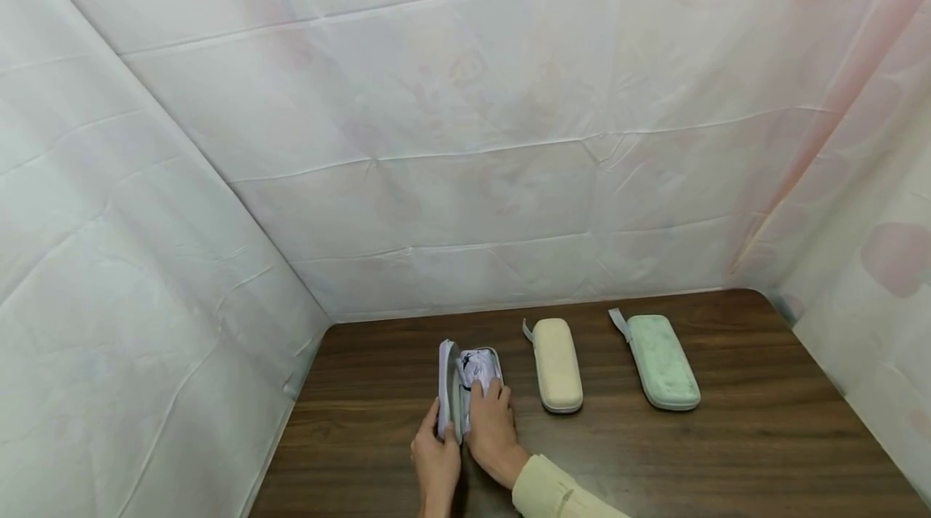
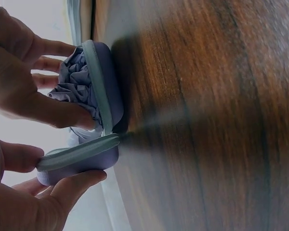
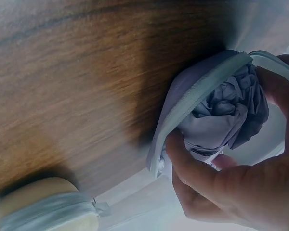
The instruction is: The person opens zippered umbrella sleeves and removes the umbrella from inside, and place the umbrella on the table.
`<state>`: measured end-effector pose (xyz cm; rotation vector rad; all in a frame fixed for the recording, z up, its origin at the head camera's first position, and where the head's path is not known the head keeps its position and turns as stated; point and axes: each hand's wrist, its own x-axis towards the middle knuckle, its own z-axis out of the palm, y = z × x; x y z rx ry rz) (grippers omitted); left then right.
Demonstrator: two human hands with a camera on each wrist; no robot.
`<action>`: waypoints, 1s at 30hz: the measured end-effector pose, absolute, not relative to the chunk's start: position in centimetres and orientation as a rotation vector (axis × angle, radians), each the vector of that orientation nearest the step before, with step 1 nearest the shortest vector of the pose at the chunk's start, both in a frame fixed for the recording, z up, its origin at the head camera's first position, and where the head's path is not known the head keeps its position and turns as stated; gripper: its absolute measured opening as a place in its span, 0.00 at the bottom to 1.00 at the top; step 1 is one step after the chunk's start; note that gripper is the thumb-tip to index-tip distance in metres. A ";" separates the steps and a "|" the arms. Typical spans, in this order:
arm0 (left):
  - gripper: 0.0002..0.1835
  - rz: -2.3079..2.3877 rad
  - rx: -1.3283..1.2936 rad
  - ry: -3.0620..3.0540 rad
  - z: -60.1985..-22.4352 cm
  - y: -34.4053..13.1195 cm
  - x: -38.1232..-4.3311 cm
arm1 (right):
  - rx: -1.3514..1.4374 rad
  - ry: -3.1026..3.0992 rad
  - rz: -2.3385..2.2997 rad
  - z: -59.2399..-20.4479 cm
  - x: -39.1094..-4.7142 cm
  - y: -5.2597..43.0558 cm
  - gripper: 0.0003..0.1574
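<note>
A lilac zip case [image 1: 445,389] stands unzipped on the table, its two halves spread apart like a book. My left hand [image 1: 436,457] pinches the left half between thumb and fingers, holding it up on edge. Bunched lilac fabric [image 3: 224,108] with dark markings fills the right half. Over that bundle lies my right hand [image 1: 494,425], thumb on one side and fingers on the other, fingertips at the grey zip rim [image 3: 202,89]. The hand covers the near end of the fabric.
A closed cream case [image 1: 558,364] lies to the right, and a closed mint-green case [image 1: 663,362] farther right; both have a short grey strap at the far end. The brown wooden table [image 1: 764,421] meets pale hanging sheets [image 1: 509,203] behind and at both sides.
</note>
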<state>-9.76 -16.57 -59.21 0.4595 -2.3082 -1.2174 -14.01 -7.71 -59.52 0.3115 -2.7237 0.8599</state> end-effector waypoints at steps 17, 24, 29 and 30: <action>0.26 -1.232 0.438 -2.307 -59.1 -16.4 -9.8 | 0.254 -2.740 1.221 -58.9 -15.0 -7.0 0.63; 0.27 -1.256 0.426 -2.321 -59.6 -16.4 -9.8 | 0.200 -2.731 1.312 -59.2 -15.1 -6.5 0.70; 0.27 -1.253 0.429 -2.327 -59.8 -16.3 -9.8 | 0.212 -2.736 1.312 -58.9 -15.1 -6.1 0.69; 0.27 -1.255 0.431 -2.330 -59.7 -16.3 -9.8 | 0.219 -2.737 1.320 -58.9 -15.1 -6.0 0.68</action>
